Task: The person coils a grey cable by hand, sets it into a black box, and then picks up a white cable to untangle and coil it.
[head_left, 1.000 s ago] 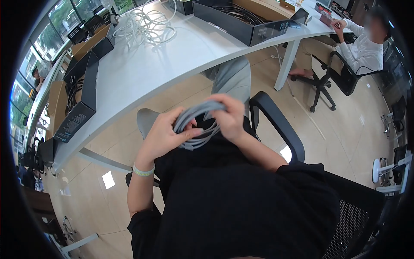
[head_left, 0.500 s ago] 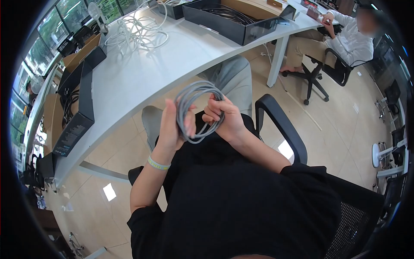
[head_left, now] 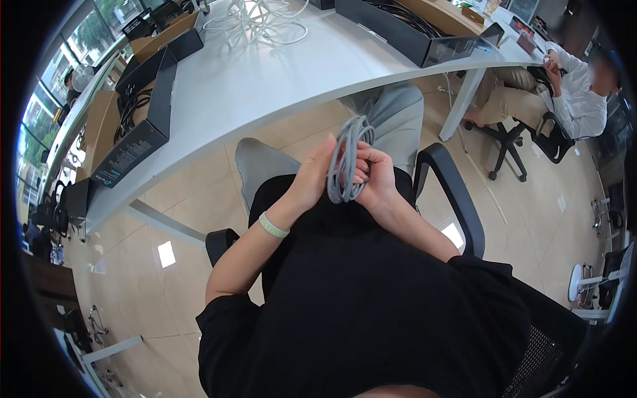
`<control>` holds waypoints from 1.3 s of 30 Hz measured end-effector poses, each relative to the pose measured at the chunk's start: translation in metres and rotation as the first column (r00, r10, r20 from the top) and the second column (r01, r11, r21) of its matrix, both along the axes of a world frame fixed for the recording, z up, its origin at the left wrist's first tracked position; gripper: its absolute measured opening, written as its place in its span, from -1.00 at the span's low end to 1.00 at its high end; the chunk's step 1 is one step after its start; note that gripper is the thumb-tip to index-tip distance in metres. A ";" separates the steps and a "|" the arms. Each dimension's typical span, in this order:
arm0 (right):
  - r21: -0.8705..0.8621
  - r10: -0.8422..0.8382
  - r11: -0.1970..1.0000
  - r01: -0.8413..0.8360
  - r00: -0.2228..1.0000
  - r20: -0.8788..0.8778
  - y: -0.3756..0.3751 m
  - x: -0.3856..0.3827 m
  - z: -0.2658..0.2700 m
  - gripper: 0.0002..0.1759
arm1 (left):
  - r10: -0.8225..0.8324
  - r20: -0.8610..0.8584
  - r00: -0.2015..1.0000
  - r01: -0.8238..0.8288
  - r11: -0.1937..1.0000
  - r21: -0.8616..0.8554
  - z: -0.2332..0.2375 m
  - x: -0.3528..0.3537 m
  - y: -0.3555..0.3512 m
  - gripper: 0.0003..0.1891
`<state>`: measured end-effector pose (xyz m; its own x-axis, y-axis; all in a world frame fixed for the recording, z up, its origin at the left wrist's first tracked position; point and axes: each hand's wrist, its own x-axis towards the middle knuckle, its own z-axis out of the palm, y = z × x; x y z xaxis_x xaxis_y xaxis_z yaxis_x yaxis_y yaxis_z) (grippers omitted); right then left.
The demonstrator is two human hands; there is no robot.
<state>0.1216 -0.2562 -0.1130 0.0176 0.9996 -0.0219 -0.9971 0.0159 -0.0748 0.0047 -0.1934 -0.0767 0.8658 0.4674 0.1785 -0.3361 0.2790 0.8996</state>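
Note:
A coil of grey cable [head_left: 346,162] is held up over my lap, its loops bunched and turned nearly edge-on to me. On its left side, my left hand [head_left: 314,174] grips the loops, with the thumb up along the coil and the other fingers mostly hidden behind it. My right hand [head_left: 377,174] closes on the coil's right side with curled fingers reaching into the loops. A pale printed wristband [head_left: 273,225] circles my left wrist.
On the white table [head_left: 245,86] lie tangled white cables [head_left: 259,23]. Black boxes with dark cables stand at the left [head_left: 142,126] and at the back [head_left: 391,36]. A chair armrest [head_left: 454,192] is beside my right forearm. Another person [head_left: 577,93] sits at the right.
The coil has turned from a round, open view to a narrower, edge-on one. My left hand has come in against it. The whole view has shifted, with the table higher in the picture.

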 end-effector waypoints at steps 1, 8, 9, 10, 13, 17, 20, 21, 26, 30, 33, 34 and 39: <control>-0.001 0.010 1.000 -0.010 1.000 0.000 0.001 0.000 0.000 -0.91 | -0.123 0.039 0.992 0.120 0.989 0.082 -0.002 -0.001 0.005 -0.44; -0.093 -0.126 0.985 0.145 0.975 0.182 0.005 0.008 -0.001 -0.92 | 0.047 -0.362 0.931 0.075 0.946 0.316 0.024 -0.025 0.032 -0.54; -0.106 -0.181 0.971 0.216 0.945 0.273 0.004 0.006 0.003 -0.92 | 0.060 -0.339 0.939 0.049 0.951 0.304 0.027 -0.025 0.030 -0.53; -0.112 -0.232 0.951 0.289 0.903 0.363 0.003 0.004 0.005 -0.92 | 0.059 -0.340 0.938 0.051 0.951 0.304 0.026 -0.026 0.031 -0.53; -0.110 -0.256 0.940 0.324 0.878 0.404 0.003 0.005 0.006 -0.92 | 0.063 -0.351 0.934 0.059 0.944 0.326 0.025 -0.025 0.035 -0.54; -0.052 -0.333 0.910 0.411 0.800 0.498 0.001 0.001 0.010 -0.91 | 0.067 -0.281 0.957 -0.083 0.996 -0.045 0.031 -0.017 0.024 -0.52; -0.087 -0.371 0.878 0.471 0.783 0.499 0.001 0.002 0.007 -0.91 | 0.019 -0.157 0.987 -0.071 0.941 -0.332 0.007 -0.005 0.022 -0.51; -0.092 -0.398 0.851 0.517 0.750 0.528 0.003 0.005 0.005 -0.92 | -0.023 -0.078 0.997 -0.011 0.908 -0.418 0.001 -0.002 0.022 -0.51; 0.004 -0.528 0.759 0.651 0.611 0.590 0.003 0.015 0.008 -0.93 | -0.083 -0.161 0.983 0.071 0.994 -0.080 0.002 -0.006 0.029 -0.53; 0.002 -0.559 0.701 0.713 0.547 0.623 0.006 0.013 0.010 -0.94 | 0.220 -0.195 0.956 -0.074 0.822 0.565 0.007 -0.005 0.021 -0.65; -0.012 -0.572 0.687 0.726 0.551 0.607 0.007 0.012 0.008 -0.95 | 0.315 -0.276 0.908 -0.138 0.847 0.513 0.006 -0.004 0.013 -0.72; -0.003 -0.592 0.681 0.732 0.553 0.587 0.007 0.014 0.008 -0.95 | 0.317 -0.278 0.907 -0.140 0.848 0.512 0.000 -0.003 0.017 -0.72; -0.004 -0.600 0.676 0.737 0.553 0.578 0.006 0.020 0.010 -0.95 | 0.092 -0.278 0.956 -0.066 0.993 0.103 -0.013 0.004 0.016 -0.70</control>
<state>0.1411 -0.2503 -0.1034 0.7547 0.6560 -0.0119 -0.5111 0.5765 -0.6375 0.0085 -0.1772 -0.0899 0.8482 0.5293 -0.0224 -0.0827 0.1741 0.9813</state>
